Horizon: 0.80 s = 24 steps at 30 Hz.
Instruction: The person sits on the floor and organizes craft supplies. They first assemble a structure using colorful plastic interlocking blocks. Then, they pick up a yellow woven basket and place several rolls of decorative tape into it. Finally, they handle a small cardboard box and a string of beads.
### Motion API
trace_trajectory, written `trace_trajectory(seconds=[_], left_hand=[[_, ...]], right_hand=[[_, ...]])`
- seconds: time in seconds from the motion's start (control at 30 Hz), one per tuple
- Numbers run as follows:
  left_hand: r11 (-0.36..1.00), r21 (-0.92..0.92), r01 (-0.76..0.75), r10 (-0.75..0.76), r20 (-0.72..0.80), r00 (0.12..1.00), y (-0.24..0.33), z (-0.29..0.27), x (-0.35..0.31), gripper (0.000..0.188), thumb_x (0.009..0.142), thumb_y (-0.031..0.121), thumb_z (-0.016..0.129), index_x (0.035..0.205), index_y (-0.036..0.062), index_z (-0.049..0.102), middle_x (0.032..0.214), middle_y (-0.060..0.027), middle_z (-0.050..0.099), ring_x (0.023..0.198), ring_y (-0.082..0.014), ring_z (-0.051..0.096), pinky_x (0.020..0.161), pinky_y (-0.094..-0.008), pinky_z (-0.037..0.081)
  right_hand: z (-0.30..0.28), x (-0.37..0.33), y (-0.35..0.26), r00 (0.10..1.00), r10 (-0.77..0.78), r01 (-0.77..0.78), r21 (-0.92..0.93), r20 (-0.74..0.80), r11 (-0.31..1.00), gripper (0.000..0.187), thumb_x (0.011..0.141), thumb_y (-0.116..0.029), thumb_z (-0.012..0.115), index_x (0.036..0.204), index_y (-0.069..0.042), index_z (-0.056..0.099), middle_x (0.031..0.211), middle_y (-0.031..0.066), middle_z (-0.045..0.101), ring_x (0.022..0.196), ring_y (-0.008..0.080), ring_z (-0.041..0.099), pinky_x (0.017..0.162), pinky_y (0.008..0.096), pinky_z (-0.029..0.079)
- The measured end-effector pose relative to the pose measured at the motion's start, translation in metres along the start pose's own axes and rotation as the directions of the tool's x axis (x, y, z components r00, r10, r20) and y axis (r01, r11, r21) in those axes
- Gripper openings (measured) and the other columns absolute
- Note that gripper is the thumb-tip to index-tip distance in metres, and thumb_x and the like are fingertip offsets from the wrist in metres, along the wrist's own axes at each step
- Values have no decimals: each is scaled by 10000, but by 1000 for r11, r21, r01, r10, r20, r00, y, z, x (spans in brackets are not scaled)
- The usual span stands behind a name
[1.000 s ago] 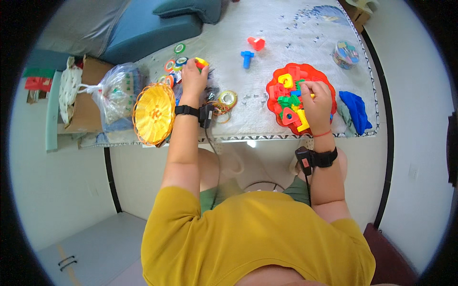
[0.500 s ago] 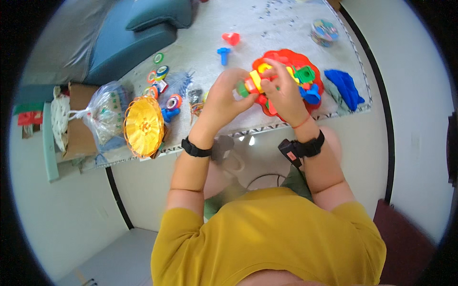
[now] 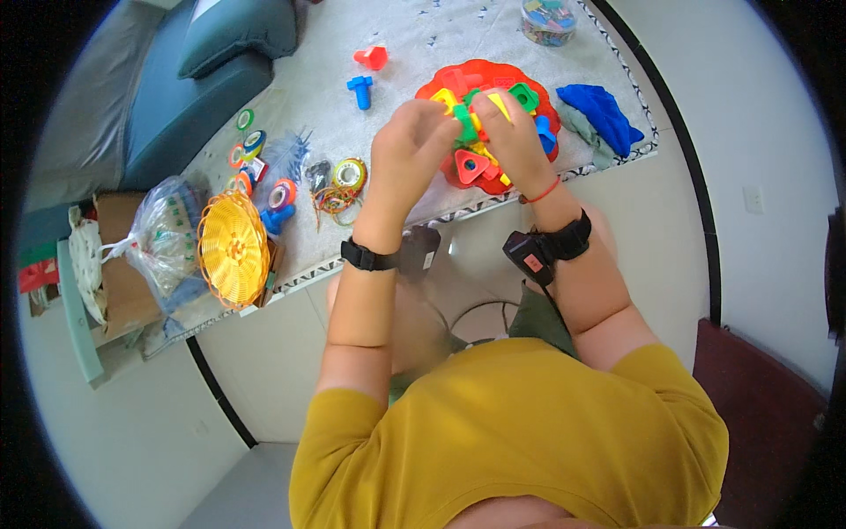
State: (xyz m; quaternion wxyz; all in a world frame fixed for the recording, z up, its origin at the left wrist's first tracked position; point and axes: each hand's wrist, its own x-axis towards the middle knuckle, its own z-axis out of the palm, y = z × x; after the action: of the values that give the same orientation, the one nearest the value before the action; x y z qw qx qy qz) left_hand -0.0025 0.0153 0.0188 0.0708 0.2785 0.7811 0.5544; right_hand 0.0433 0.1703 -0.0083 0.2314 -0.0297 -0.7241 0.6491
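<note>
Both of my hands meet over a red scalloped tray (image 3: pixel 480 64) of plastic toy nuts and bolts. My left hand (image 3: pixel 412 145) has its fingers curled against a green toy nut (image 3: pixel 464 129). From the other side, my right hand (image 3: pixel 515 145) closes on the same cluster, where red and yellow bits show; fingers hide how these join. Inside the tray lie a red triangular nut (image 3: pixel 471 167), a green nut (image 3: pixel 525 97) and a blue piece (image 3: pixel 545 135). Beyond my left hand, a blue toy bolt (image 3: pixel 360 91) and a red toy piece (image 3: pixel 372 58) lie on the cloth.
At left are a yellow woven basket (image 3: pixel 233 251), a tied clear plastic bag (image 3: pixel 169 234), tape rolls (image 3: pixel 350 174) and coloured cords (image 3: pixel 337 203). To the right lies a blue cloth (image 3: pixel 604 115). A round clear tub (image 3: pixel 548 22) stands at the far right, near the table edge.
The whole view has shifted, so table things sit further left and higher. My hands stay together over the tray, with the green nut now between them rather than at the left fingertips.
</note>
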Motion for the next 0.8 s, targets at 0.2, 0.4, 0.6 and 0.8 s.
trace_trajectory(seconds=[0.2,0.4,0.6,0.8], left_hand=[[954,60,-295,299,-63,952,9,23,6,339,794,58,687,1110,13,574,1022,-129,610,839,-251,623,703,-350,518],[982,-27,-185,175,-209,962,8,32,12,234,832,139,654,1030,27,604,788,-96,621,715,-257,624,662,-360,493],[999,-14,-50,51,54,997,20,27,6,394,791,108,702,1136,34,526,975,-77,584,862,-195,598,689,-302,501],[981,-137,-135,131,-32,991,12,37,5,541,760,147,779,1206,39,492,1096,-102,547,940,-181,569,713,-267,525]], right_hand=[[-11,4,-14,998,54,-57,92,31,994,211,946,-207,523,985,-6,576,878,59,591,810,154,560,723,319,466],[-23,0,-1,1000,-9,15,-223,29,975,223,927,-192,522,1079,-34,568,974,141,590,877,272,596,773,344,485],[-27,0,-7,990,141,-139,-118,4,983,287,938,-290,530,1018,-19,579,895,88,615,810,181,600,688,330,483],[-30,-2,-13,971,238,-238,-2,-17,971,290,929,-273,542,1071,-22,570,972,109,601,885,193,592,732,325,484]])
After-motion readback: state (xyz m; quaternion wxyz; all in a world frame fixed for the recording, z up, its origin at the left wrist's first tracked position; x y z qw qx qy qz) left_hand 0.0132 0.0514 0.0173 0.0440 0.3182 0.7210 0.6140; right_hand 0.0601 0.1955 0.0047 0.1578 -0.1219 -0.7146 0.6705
